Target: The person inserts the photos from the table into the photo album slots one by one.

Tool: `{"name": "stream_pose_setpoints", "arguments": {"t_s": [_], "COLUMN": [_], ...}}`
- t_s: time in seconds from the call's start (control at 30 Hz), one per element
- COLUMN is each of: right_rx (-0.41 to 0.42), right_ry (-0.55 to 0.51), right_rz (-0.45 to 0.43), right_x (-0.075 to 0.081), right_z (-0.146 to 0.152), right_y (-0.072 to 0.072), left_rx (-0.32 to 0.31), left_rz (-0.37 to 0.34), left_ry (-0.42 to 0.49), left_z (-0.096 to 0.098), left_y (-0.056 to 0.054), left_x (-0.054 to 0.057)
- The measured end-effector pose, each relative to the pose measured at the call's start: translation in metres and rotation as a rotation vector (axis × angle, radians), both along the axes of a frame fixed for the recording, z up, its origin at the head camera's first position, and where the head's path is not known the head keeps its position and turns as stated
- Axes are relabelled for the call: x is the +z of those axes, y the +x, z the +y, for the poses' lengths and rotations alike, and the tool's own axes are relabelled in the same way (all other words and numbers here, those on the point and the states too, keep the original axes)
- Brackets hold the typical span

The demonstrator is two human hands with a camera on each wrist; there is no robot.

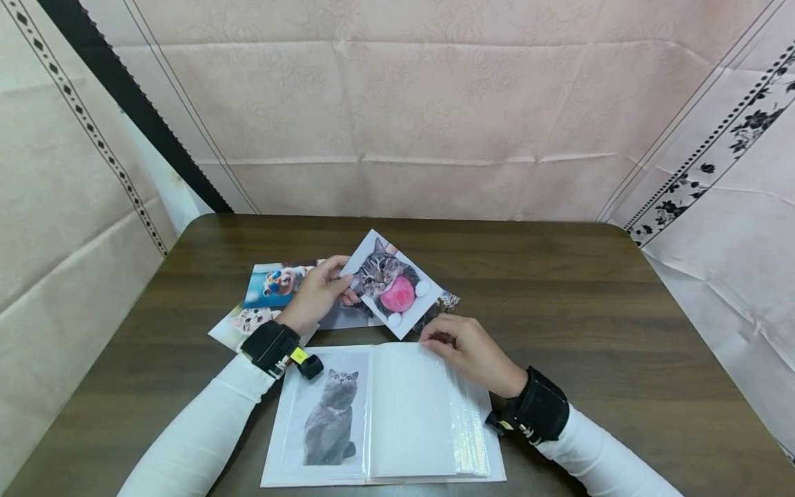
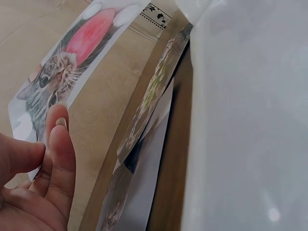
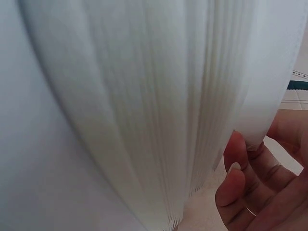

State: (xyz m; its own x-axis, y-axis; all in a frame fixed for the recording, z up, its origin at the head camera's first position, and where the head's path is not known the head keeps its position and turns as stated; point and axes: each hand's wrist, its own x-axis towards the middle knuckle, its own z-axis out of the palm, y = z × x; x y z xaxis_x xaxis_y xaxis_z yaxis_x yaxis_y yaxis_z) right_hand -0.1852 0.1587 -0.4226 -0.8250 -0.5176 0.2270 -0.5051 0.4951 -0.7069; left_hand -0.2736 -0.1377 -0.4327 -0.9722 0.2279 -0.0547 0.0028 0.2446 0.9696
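Photo (image 1: 390, 284) is pinched by left hand (image 1: 318, 293), page (image 1: 410, 414) by right hand (image 1: 475, 353); only head view shows near-left grey-cat print (image 1: 332, 424).

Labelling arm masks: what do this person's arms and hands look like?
White long sleeves on both arms. Each wrist wears a wide black wrist strap with a small black camera and a yellow patch. Left hand and right hand: no gloves.

Left grip (image 1: 318, 293) and right grip (image 1: 470, 351) pinch, apart.
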Motion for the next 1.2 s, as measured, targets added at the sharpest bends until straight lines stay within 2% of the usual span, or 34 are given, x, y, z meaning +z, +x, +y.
{"name": "stream_pose_setpoints", "arguments": {"t_s": [0.23, 0.43, 0.8, 1.03, 1.2], "right_rx": [-0.003, -0.019, -0.079, -0.131, -0.161], "right_ry": [-0.002, -0.006, -0.086, -0.157, -0.162], "right_rz": [-0.015, -0.021, -0.205, -0.254, -0.278], "right_x": [0.0006, 0.0018, 0.005, 0.0058, 0.0056], "right_z": [-0.0007, -0.0003, 0.0051, 0.0054, 0.0049], "right_y": [-0.0006, -0.0006, -0.0012, -0.0001, 0.0], "left_rx": [-0.023, -0.048, -0.058, -0.072, -0.09], "left_rz": [-0.048, -0.04, -0.037, -0.032, -0.014], "left_ry": [-0.013, -0.067, -0.087, -0.1, -0.114], "left_z": [0.0021, 0.0022, 0.0026, 0.0019, 0.0025], "left_y": [0.0001, 0.0001, -0.0009, -0.0018, -0.0016], "left_x": [-0.0019, -0.0041, -0.005, -0.0049, -0.004]}}
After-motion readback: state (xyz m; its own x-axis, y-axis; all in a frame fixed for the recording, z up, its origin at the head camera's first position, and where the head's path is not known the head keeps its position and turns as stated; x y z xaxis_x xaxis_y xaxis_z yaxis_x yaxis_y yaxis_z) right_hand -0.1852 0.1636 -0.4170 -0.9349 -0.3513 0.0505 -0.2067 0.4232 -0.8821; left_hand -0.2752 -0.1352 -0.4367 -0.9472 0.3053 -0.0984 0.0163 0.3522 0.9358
